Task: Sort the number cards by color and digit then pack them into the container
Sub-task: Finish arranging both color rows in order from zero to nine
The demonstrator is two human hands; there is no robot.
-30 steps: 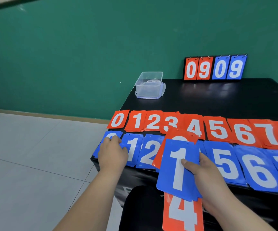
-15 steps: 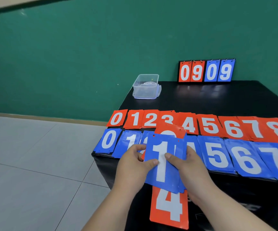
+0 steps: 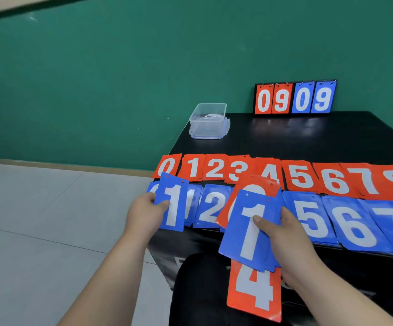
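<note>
**Head view**

- The left hand [image 3: 143,214], centre-left of the frame, pinched a single blue 1 card [image 3: 175,208] at its left edge. The thumb lay on the face and the fingers were behind.
- That card stood nearly upright in the frame, slightly tilted, over the left end of the blue row [image 3: 332,222]. It covered most of the blue 0 and part of the blue 1 pile [image 3: 192,203]. I could not tell whether it touched the cards beneath.
- The right hand [image 3: 287,236], lower centre, gripped a fan [image 3: 249,222] of cards, thumb across the front and fingers behind.
- The top card [image 3: 245,248] of the fan was a blue 1. A red card [image 3: 242,191] showed above it, its digit mostly hidden. A red 4 [image 3: 254,290] stuck out at the bottom, below the front edge of the table [image 3: 308,137].
- The table was black and filled the right half of the frame.
- The red row [image 3: 301,177] read 0 to 8 from left to right and ran off the right edge of the frame.
- The blue row lay just below the red row, along the front edge. It read 0, 1, 2, then a stretch hidden by the fan, then 5, 6, 7. Neighbouring piles overlapped.
- The container [image 3: 208,121] was clear and open-topped. It stood at the table's far left corner, well apart from both rows. Something pale showed inside, too unclear to name.
- A scoreboard [image 3: 295,97] stood at the table's back edge, against the green wall [image 3: 96,78]. It read 09 in red and 09 in blue.
- Grey tiled floor [image 3: 38,220] filled the lower left of the frame.
</note>
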